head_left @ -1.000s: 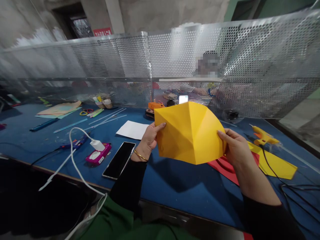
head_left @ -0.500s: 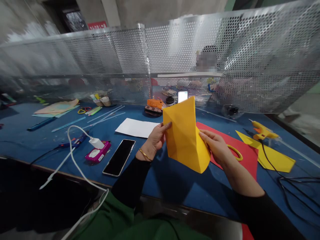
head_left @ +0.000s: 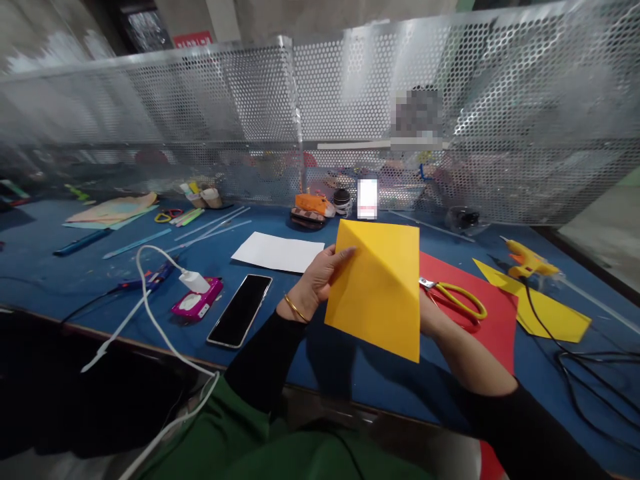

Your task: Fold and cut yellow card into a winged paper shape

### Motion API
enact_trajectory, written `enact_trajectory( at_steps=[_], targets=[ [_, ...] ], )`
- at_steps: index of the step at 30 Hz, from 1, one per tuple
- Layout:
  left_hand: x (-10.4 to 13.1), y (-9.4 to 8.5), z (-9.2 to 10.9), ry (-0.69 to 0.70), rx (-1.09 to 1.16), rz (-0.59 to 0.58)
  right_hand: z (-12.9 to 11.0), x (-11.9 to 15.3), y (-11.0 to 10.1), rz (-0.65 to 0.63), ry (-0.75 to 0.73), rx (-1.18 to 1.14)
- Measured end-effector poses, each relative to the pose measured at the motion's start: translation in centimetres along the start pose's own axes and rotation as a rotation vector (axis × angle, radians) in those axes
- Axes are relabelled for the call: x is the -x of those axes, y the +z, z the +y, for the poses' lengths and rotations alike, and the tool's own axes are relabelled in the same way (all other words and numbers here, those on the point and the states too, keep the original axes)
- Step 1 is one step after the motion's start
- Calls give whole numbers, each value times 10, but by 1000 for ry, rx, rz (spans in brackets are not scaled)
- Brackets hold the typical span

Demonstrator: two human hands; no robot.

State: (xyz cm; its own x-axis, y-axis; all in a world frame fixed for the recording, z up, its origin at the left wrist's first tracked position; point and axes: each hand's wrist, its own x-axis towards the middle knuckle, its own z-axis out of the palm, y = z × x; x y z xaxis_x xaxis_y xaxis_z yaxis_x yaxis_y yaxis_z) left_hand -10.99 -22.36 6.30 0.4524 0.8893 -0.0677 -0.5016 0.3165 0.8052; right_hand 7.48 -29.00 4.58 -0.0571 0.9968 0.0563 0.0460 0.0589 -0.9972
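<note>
A yellow sheet of paper (head_left: 380, 293) is held up above the blue table, with a diagonal crease or bend across its upper part. My left hand (head_left: 323, 277) grips its left edge, thumb in front and fingers behind. Behind the sheet's right side is my right hand (head_left: 431, 315); only the wrist end shows and its fingers are hidden. Scissors (head_left: 457, 300) with yellow and red handles lie on a red sheet (head_left: 493, 310), just right of the yellow paper. A white sheet (head_left: 277, 252) rests beyond my left hand.
A phone (head_left: 240, 312) and a pink power socket with a white plug (head_left: 197, 299) lie left. A yellow glue gun (head_left: 530, 259) rests by yellow paper pieces (head_left: 550, 310), its black cable (head_left: 575, 367) coiled right. A perforated metal screen (head_left: 225, 100) borders the table's back.
The yellow paper has turned to show a broad, flatter face. My right hand has slipped from its right edge to behind it. The scissors are now more exposed.
</note>
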Motion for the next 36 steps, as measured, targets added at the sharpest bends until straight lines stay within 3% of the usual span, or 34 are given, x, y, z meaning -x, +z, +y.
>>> enact_trajectory(
  at_steps=[7, 12, 16, 23, 28, 36],
  targets=[
    [2, -1, 11, 168, -88, 86, -23, 16, -22, -25, 181, -181],
    [1, 3, 11, 279, -190, 100, -20, 19, -15, 18, 240, -167],
    [-2, 4, 10, 411, -211, 203, -13, 15, -13, 91, 207, -149],
    [8, 6, 7, -35, -140, 14, -10, 18, -17, 166, 137, -140],
    [10, 7, 1, -95, -154, 3, -9, 20, -16, 220, 104, -146],
    [4, 5, -8, -42, -87, 36, -5, 24, -16, 357, 64, -168]
  ],
)
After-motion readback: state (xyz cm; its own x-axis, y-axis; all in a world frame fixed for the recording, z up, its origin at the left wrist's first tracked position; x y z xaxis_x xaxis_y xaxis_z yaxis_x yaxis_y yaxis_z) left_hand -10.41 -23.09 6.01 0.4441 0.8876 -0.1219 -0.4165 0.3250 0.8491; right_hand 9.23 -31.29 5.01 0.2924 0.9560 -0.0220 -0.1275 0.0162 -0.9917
